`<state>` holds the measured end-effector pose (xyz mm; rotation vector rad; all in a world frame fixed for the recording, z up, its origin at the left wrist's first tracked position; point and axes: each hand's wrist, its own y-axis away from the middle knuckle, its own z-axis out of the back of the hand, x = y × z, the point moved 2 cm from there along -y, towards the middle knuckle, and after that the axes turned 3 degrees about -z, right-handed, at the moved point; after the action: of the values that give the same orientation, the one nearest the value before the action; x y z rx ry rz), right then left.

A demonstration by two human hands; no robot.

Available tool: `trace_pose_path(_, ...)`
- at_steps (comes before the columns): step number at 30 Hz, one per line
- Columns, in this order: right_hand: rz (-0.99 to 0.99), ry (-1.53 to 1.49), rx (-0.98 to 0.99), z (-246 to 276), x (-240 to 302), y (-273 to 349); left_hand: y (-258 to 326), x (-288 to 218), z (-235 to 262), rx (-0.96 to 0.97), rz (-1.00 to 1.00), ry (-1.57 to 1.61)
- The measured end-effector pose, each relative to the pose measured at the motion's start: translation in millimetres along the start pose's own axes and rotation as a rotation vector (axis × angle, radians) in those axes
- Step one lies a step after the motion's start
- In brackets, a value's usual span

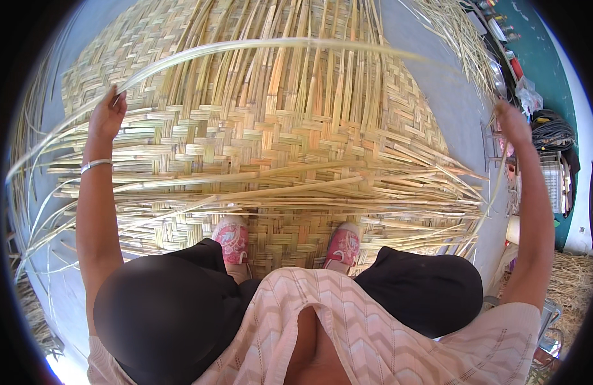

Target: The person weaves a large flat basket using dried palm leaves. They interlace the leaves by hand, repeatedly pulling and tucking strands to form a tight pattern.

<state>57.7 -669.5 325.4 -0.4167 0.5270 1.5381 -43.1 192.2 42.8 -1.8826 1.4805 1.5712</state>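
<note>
A long pale bamboo strip (258, 46) arcs over the woven mat (277, 135), held at both ends. The left hand (107, 115) pinches it at far left; the right hand (511, 122) grips it at far right. Pink shoes (232, 240) rest on the mat's near edge.

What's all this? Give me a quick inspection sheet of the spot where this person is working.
Surface: a large woven bamboo mat lies on a grey floor, with both pink shoes on it.
Job's things: one long pale bamboo strip arches over the mat between the hands; loose strip ends stick out at the mat's edge.
Clutter: spare strips piled at far right.
Hands: left hand and right hand each grip the strip.
Cables: a dark coiled hose or cable, right.
Surroundings: straw, metal containers, green wall.
</note>
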Motion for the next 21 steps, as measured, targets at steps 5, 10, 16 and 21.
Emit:
trace_pose_path(5, -0.130, 0.230, -0.231, 78, -37, -51, -10, 3, 80, -0.186, 0.014, 0.027)
trace_pose_path(10, -0.005, 0.472, -0.450, 128, -40, -73, 1, 24, 96, -0.116, 0.075, -0.033)
trace_pose_path(16, -0.035, 0.614, -0.315, 76, -20, -62, 19, 55, 69, -0.094, 0.137, 0.070)
trace_pose_path(21, -0.144, 0.398, 0.045, 4, -1, -24, 6, 75, 103, 0.025, 0.129, 0.151)
